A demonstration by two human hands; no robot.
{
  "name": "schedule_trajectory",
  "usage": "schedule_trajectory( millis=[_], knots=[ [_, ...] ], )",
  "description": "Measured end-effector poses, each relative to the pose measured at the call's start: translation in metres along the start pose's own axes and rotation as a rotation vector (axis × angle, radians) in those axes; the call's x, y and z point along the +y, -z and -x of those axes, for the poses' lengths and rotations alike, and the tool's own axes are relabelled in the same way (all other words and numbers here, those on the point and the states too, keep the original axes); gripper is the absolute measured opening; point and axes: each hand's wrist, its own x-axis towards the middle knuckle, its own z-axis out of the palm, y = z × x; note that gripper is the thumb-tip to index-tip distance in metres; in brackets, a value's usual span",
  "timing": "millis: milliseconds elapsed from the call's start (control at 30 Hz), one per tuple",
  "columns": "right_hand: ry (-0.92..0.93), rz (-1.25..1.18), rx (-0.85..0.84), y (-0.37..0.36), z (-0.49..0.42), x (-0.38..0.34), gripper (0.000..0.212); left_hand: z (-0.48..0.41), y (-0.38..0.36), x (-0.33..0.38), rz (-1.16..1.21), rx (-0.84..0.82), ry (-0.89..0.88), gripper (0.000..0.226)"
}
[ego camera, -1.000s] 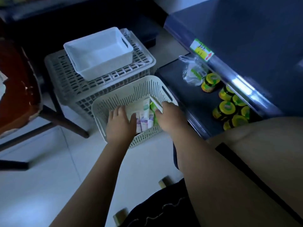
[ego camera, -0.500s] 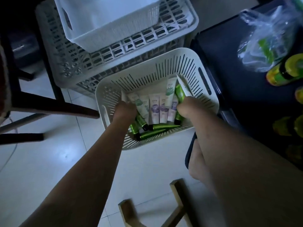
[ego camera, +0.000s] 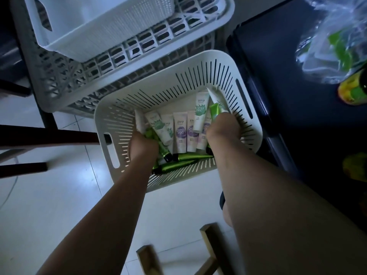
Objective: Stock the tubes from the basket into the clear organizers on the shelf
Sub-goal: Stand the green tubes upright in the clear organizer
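A cream slotted basket sits on the floor and holds several tubes: white ones with purple prints, white ones with green prints, and dark green ones lying across the near side. Both my hands are down inside it. My left hand grips tubes at the basket's left side, green and white ends sticking out past its fingers. My right hand grips a bright green tube at the right side. The fingers of both hands are hidden from view.
A grey lattice crate stands behind the basket with a white bin on top. A dark low shelf at right carries a clear plastic bag and yellow-lidded jars. Dark chair legs are at left, a wooden stool below.
My head has come down closer over the basket, so it fills more of the view. Both hands have gone deeper among the tubes and closed round them.
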Motion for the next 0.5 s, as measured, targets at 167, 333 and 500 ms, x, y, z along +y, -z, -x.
schedule_trajectory(
  millis=[167,333,500],
  knots=[
    [0.005,0.032,-0.082,-0.003,-0.009,0.004,0.019,0.000,0.004,0.000,0.133,0.036,-0.107,0.011],
    [-0.203,-0.508,-0.264,0.007,-0.009,0.003,0.013,-0.008,0.026,0.011,0.667,-0.059,-0.008,0.008],
    [-0.116,-0.842,-0.441,0.033,0.016,0.002,0.021,0.007,0.044,0.037,1.195,-0.387,-0.016,0.012]
  ],
)
